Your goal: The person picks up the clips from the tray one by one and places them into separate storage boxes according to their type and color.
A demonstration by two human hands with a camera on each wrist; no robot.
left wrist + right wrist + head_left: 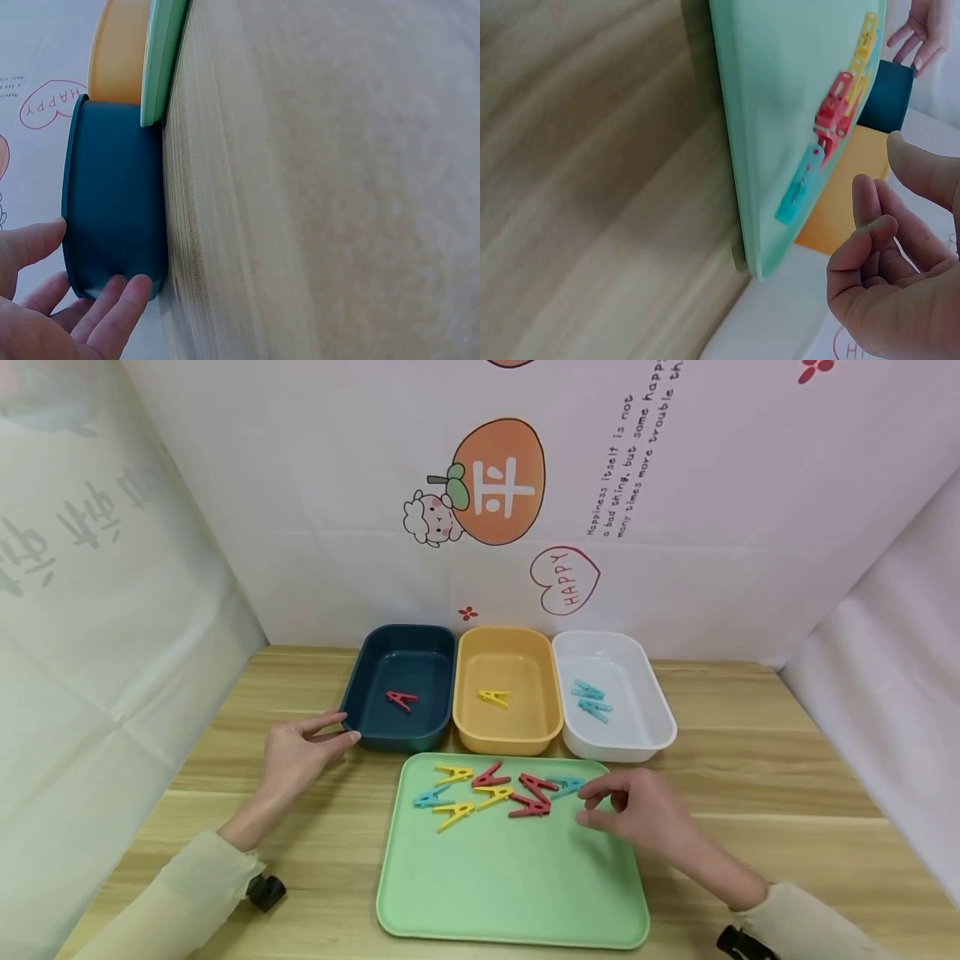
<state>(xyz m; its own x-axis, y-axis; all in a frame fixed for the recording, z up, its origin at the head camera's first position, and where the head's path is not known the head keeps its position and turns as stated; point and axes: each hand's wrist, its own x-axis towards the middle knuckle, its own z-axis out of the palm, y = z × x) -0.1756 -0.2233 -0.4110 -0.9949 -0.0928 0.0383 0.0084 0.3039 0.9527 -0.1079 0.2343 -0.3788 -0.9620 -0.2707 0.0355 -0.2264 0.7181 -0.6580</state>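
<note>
The blue clip (566,787) lies at one o'clock on the green tray (510,893). Its pickup appears to be the step in hand; gripping calls for closing thumb against forefinger. Right hand (637,806): at the clip's three o'clock, thumb and curved fingers parted, holding nothing. Left hand (300,756): fingers spread, touching the navy bin (397,743) at the tray's eleven o'clock.

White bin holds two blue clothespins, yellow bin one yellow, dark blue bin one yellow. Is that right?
Not quite: the clothespin in the dark blue bin is red, not yellow, as the head view shows. The rest stands.
</note>
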